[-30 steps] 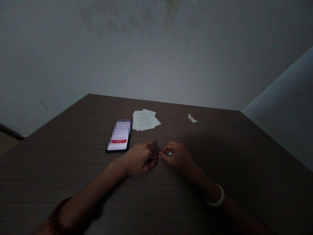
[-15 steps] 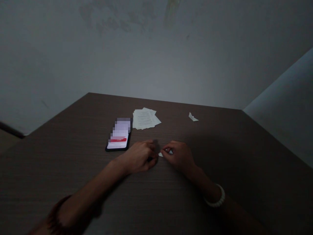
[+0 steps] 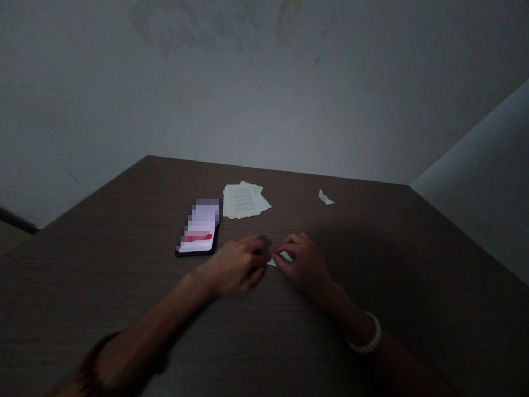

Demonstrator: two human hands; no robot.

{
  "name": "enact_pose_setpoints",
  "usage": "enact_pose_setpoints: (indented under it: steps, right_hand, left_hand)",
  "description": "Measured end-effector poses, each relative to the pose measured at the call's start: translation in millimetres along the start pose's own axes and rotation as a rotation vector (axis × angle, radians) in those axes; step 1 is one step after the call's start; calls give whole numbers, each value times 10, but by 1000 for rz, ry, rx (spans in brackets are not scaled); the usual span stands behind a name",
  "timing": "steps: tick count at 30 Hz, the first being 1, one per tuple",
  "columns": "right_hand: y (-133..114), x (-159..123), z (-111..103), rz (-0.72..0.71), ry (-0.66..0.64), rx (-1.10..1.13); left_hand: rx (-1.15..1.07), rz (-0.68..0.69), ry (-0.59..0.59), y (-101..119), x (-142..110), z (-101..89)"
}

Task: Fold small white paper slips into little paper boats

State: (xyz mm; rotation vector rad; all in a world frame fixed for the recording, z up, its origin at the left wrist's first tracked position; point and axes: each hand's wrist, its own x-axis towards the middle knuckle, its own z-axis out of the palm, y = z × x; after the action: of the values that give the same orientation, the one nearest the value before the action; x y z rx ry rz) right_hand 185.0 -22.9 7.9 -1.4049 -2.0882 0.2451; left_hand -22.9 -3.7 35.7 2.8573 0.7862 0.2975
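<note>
A small piece of white paper (image 3: 286,256) lies on the table between my two hands, mostly covered by fingers. My right hand (image 3: 303,262) is closed in a pinch on it, thumb and forefinger meeting near its left part. From the other side, my left hand (image 3: 242,264) has its fingers curled, with the fingertips at the paper's left end. How firmly the left fingers grip the paper is hard to see in the dim light. A pale beaded bracelet (image 3: 370,336) circles the right wrist.
A phone (image 3: 198,229) with a lit screen lies beyond my left hand. Just behind it is a loose stack of printed paper slips (image 3: 243,201). A small folded paper (image 3: 325,197) stands at the back right of the brown table (image 3: 264,342), which meets a wall (image 3: 264,99).
The right thumb and forefinger have shifted slightly, and more of the paper shows between them. The left hand has barely moved. Phone, stack and folded paper stay in place.
</note>
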Motion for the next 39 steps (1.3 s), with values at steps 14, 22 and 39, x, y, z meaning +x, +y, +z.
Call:
enact_pose_setpoints:
  steps: [14,22,39]
  right_hand:
    - [53,-34,-5,-32,6,-18]
    - [66,-48,-1,-28,12,-21]
    - [190,-77,-116,-287,-167,82]
  left_hand:
    - [-25,8,25,58,24,-36]
    - [-57,-43,65,8,41,51]
    - [-17,-68,122,-11,66,164]
